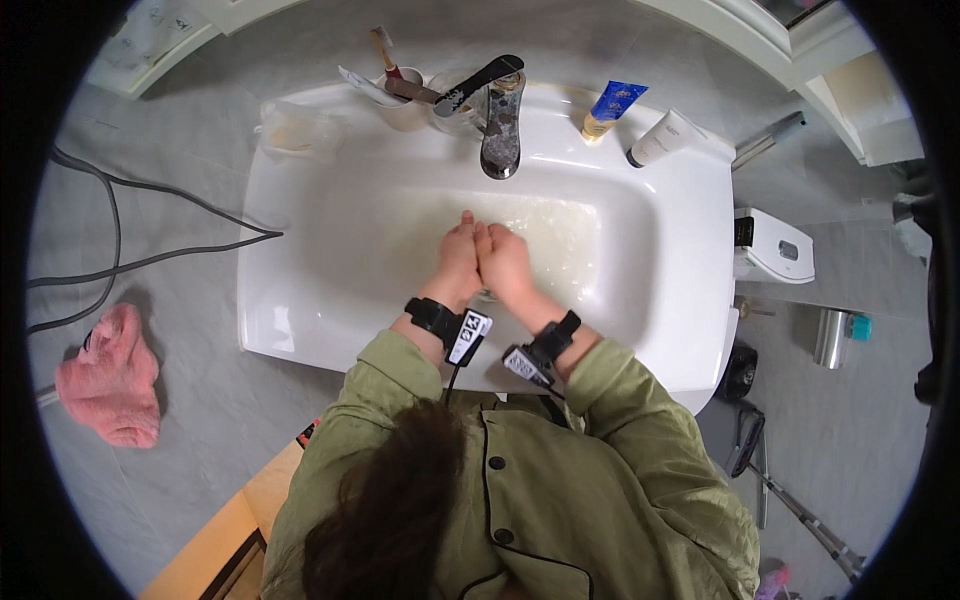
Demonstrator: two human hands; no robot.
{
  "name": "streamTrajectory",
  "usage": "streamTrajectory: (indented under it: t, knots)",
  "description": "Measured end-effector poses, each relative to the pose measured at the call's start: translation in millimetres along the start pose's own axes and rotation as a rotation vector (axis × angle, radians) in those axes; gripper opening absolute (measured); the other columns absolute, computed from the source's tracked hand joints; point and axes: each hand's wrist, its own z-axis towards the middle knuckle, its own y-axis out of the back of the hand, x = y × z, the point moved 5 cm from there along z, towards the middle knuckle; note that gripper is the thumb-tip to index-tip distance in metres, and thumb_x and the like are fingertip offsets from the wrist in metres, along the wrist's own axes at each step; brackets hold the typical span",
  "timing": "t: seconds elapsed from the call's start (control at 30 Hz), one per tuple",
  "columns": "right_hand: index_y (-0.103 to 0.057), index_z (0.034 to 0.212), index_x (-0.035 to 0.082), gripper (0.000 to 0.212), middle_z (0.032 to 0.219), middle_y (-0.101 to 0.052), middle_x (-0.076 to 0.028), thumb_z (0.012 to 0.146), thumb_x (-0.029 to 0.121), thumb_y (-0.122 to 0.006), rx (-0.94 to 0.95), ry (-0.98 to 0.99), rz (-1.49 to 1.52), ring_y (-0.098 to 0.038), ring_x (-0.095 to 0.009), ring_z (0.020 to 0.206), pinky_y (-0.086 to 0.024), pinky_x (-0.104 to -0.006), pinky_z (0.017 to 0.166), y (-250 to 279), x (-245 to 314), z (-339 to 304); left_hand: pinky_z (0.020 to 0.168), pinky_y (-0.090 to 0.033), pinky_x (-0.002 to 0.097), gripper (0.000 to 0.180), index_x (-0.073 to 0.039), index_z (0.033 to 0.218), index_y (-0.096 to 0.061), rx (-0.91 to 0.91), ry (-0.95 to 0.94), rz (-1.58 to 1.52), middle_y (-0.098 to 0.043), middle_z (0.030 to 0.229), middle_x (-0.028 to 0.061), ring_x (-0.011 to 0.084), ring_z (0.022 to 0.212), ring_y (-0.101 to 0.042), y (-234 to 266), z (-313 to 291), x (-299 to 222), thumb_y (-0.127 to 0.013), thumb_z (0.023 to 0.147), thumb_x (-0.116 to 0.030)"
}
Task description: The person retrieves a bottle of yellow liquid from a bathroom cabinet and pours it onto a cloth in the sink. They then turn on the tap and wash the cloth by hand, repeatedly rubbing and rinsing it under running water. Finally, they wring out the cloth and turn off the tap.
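Close together over the basin of a white sink (300, 300), my left hand (457, 262) and my right hand (506, 262) touch along their inner sides. Both hands have their fingers curled in. What they may hold between them is hidden from above. Shallow, cloudy water (560, 240) ripples at the bottom of the basin, mostly to the right of my hands. Just beyond them stands a faucet (501, 140) with a dark, spotted spout, its black lever (480, 84) angled to the left. I cannot make out a stream falling from it.
Along the sink's back rim stand a cup (403, 112) with toothbrushes, a blue-and-gold tube (612, 110) and a white tube (662, 138). A soap dish (298, 132) sits at the back left corner. Grey cable (200, 205) and a pink cloth (112, 378) are at left.
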Motion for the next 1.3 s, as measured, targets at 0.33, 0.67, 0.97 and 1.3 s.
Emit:
streamTrajectory:
  t: [0.33, 0.67, 0.97, 1.3]
  knots:
    - [-0.059, 0.07, -0.002, 0.035, 0.069, -0.057, -0.028, 0.09, 0.026, -0.049, -0.059, -0.093, -0.011, -0.056, -0.045, 0.066, -0.046, -0.0503, 0.06, 7.6, 11.7, 10.6, 0.077, -0.046, 0.031, 0.032, -0.008, 0.107, -0.058, 0.064, 0.092, 0.291, -0.062, 0.099, 0.0024, 0.0138, 0.086, -0.057, -3.6, 4.1, -2.9, -0.045, 0.096, -0.035]
    - [-0.058, 0.068, 0.0, 0.033, 0.068, -0.057, -0.027, 0.089, 0.024, -0.051, -0.057, -0.082, -0.019, -0.056, -0.046, 0.063, -0.046, -0.0505, 0.059, -3.9, 12.5, 6.1, 0.079, -0.045, 0.0333, 0.034, -0.007, 0.107, -0.057, 0.06, 0.04, 0.107, -0.061, 0.1, 0.0032, 0.0144, 0.089, -0.055, 14.4, 23.1, -1.6, -0.048, 0.094, -0.037]
    - [-0.06, 0.072, -0.003, 0.037, 0.069, -0.058, -0.027, 0.091, 0.026, -0.047, 0.064, -0.131, 0.037, -0.057, -0.045, 0.066, -0.047, -0.0484, 0.062, -16.6, 6.3, 12.4, 0.08, -0.047, 0.0363, 0.043, -0.007, 0.119, -0.052, 0.129, 0.095, 0.264, -0.059, 0.111, 0.0046, 0.0181, 0.098, -0.056, 26.1, 27.2, 2.5, -0.043, 0.096, -0.041]
    - [-0.066, 0.079, 0.004, 0.029, 0.074, -0.063, -0.023, 0.086, 0.024, -0.048, -0.138, -0.189, -0.16, -0.061, -0.041, 0.072, -0.049, -0.0476, 0.069, 4.8, -120.5, 47.6, 0.073, -0.049, 0.0337, 0.051, 0.003, 0.11, -0.055, 0.106, 0.142, 0.222, -0.06, 0.104, 0.0121, 0.0197, 0.087, -0.059, 67.1, 38.2, -21.4, -0.045, 0.094, -0.045]
